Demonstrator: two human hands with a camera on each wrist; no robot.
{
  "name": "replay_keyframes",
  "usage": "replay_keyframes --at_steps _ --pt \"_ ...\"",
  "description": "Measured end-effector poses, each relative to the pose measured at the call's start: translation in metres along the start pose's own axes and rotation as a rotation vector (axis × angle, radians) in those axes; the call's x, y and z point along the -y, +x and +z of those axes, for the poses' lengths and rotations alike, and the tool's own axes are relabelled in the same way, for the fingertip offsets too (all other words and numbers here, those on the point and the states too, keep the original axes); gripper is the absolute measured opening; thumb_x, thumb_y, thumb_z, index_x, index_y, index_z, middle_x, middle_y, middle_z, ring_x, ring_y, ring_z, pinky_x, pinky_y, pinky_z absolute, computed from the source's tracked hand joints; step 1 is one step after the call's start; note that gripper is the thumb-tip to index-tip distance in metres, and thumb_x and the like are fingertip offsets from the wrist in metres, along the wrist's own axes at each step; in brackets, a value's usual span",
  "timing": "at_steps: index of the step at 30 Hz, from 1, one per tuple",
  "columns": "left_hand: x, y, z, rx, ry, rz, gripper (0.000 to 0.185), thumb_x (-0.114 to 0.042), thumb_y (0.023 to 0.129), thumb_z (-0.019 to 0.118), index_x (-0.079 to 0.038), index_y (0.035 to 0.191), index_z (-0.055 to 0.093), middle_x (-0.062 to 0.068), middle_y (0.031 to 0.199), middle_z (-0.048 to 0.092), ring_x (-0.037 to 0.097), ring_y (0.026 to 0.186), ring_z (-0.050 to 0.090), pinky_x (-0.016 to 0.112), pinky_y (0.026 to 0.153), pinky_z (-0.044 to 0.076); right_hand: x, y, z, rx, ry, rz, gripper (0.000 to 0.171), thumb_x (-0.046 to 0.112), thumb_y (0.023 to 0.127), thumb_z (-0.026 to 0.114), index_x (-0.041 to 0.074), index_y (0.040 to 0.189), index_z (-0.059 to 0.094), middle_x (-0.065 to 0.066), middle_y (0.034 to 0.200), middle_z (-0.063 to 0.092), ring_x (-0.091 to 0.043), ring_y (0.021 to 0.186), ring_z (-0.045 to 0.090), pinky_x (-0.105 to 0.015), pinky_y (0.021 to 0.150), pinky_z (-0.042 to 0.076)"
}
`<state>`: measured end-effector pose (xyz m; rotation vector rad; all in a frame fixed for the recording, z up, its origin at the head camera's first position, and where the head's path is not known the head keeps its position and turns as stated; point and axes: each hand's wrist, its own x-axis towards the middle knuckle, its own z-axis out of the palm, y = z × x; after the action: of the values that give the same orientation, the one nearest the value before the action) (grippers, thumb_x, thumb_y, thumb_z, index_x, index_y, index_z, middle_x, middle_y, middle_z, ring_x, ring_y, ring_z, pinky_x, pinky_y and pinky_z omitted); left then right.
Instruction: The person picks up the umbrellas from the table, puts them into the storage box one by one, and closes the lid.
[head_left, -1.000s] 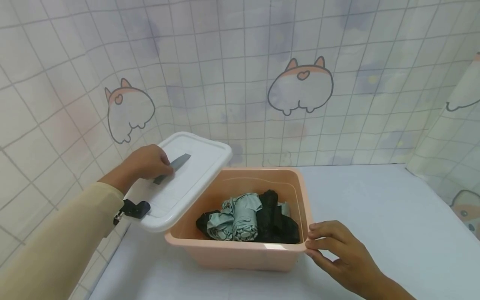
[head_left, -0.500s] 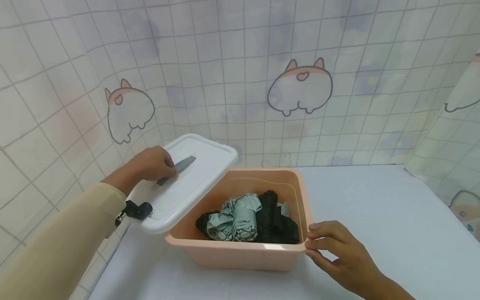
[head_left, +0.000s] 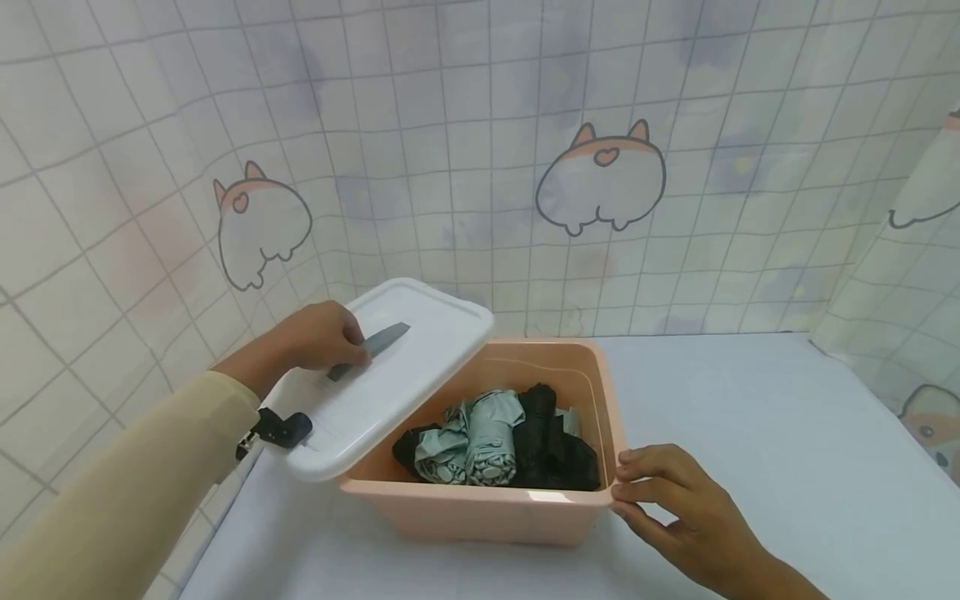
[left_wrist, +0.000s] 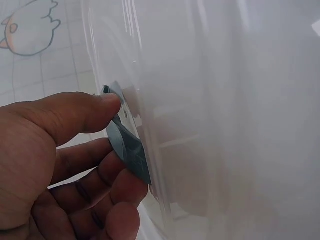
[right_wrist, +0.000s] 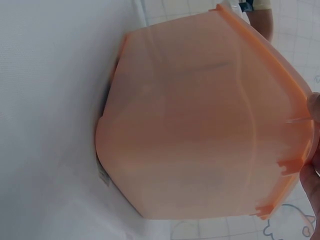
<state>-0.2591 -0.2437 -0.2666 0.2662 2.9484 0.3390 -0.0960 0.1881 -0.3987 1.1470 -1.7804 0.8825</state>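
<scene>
White tabletop (head_left: pixel 750 433) with a tiled, cat-print curtain (head_left: pixel 600 175) wrapping the back and both sides.

Left hand (head_left: pixel 318 337) grips the grey handle (head_left: pixel 372 347) of the white lid (head_left: pixel 390 375): thumb on top, fingers curled under it, clear in the left wrist view, where the grey handle (left_wrist: pixel 125 145) is pinched between thumb and fingers (left_wrist: pixel 90 172) against the lid (left_wrist: pixel 225 120). Lid is tilted, lifted off, and hangs over the left rim of the pink bin (head_left: pixel 487 508), covering only that left corner; the rest of the opening is uncovered. Beige sleeve (head_left: pixel 127 492) and a black wrist mount (head_left: pixel 277 429) sit just under the lid's near-left edge.

Right hand (head_left: pixel 675 508) is at the bin's near-right corner, fingertips touching the rim, fingers only lightly bent, not wrapped around anything. Right wrist view shows the bin's outer wall (right_wrist: pixel 200 125) and rim lip with a fingertip (right_wrist: pixel 312 107) at the edge.

Bin stands on the table, left of centre, near the back-left curtain. Inside: rolled grey-green cloth (head_left: pixel 468 437) toward the left and black cloth (head_left: pixel 555 442) to its right, touching, both below the rim. Nothing between lid and opening. Table to the right of the bin is bare white surface up to the curtain.
</scene>
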Motion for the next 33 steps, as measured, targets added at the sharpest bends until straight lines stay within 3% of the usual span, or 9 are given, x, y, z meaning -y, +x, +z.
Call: replay_keyframes --at_steps 19,33 --pt "-0.02 -0.003 0.007 0.029 0.015 0.058 0.034 -0.026 0.088 0.08 -0.003 0.113 0.075 0.006 0.093 0.07 0.023 0.08 0.065 0.037 0.071 0.056 -0.003 -0.007 -0.001 0.037 -0.041 0.057 0.033 0.036 0.105 0.059 0.01 0.09 0.072 -0.009 0.103 0.064 -0.016 0.113 0.06 -0.015 0.1 0.043" --pt "-0.036 -0.007 0.012 0.033 0.062 0.122 0.03 -0.025 0.09 0.079 -0.006 0.113 0.075 0.003 0.093 0.069 0.021 0.081 0.064 0.037 0.073 0.056 -0.003 -0.006 -0.001 0.026 -0.037 0.033 0.032 0.035 0.105 0.06 0.009 0.089 0.072 -0.01 0.103 0.064 -0.017 0.113 0.06 -0.015 0.1 0.043"
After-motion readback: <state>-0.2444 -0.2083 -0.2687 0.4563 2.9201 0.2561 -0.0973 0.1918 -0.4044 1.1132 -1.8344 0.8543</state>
